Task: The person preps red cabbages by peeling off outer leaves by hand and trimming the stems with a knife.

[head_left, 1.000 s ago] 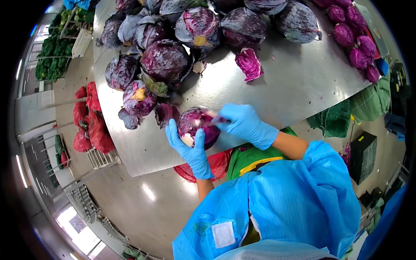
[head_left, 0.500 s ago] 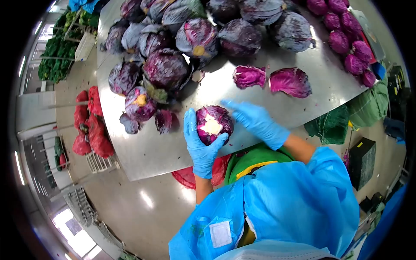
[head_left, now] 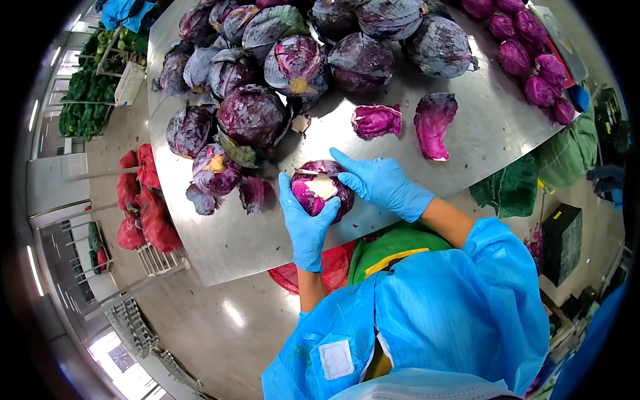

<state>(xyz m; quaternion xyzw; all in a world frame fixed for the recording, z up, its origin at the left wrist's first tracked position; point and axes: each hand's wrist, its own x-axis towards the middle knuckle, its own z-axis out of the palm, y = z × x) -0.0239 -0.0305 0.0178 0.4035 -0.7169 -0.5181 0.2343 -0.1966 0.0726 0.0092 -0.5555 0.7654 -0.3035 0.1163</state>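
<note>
A red cabbage (head_left: 340, 195) with a pale cut base facing up is near the front edge of the metal table (head_left: 233, 250). My left hand (head_left: 307, 223), in a blue glove, grips it from the left and below. Over its right side is my gloved right hand (head_left: 383, 185), closed round a knife (head_left: 311, 173) whose thin blade lies across the top of the cabbage. Two loose purple leaves, one small (head_left: 377, 122) and one longer (head_left: 435, 125), lie on the table beyond my right hand.
Many untrimmed red cabbages (head_left: 252, 115) are heaped at the back and left of the table. Smaller, bright purple cabbages (head_left: 515, 58) sit at the back right. Red mesh sacks (head_left: 155, 220) stand left of the table, and a black box (head_left: 561, 243) is on the floor at right.
A second leaf has come off and lies on the table, now turned more upright. My right hand has moved back to the cabbage, and the blade has come over its top.
</note>
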